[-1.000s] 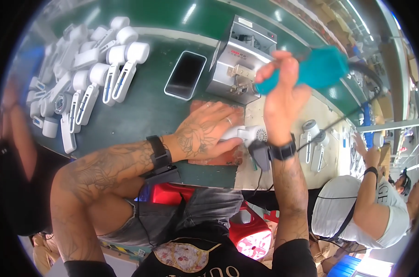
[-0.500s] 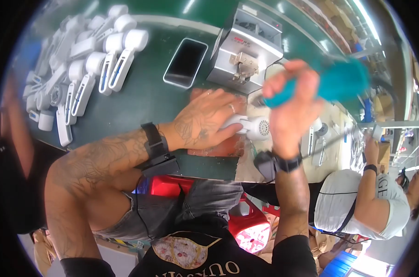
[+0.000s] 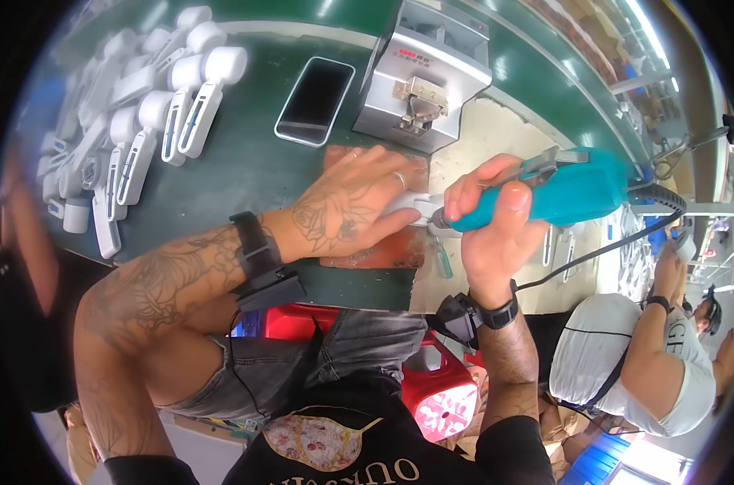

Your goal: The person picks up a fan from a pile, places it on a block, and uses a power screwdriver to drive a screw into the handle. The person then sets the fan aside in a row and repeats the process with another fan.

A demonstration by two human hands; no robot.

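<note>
My left hand (image 3: 351,202) presses a white handheld fan (image 3: 419,202) down on a reddish-brown pad (image 3: 371,257); its fingers and thumb close round the fan's body, most of which is hidden. In my right hand (image 3: 500,246) is a teal electric screwdriver (image 3: 581,190) with a black cable. It is tilted nearly level, and its nose end meets the fan just right of my left fingers. Whether the bit sits in a screw I cannot tell. A small tool with a green handle (image 3: 444,260) lies below the nose.
Many white handheld fans (image 3: 141,149) are heaped at the left. A phone (image 3: 315,101) lies beyond my left hand, beside a silver metal machine (image 3: 422,81). More white parts (image 3: 557,246) lie at right, near a co-worker in a white shirt (image 3: 626,356).
My right hand has brought the electric screwdriver from a blurred, raised swing down to the fan. The left hand keeps its hold on the fan.
</note>
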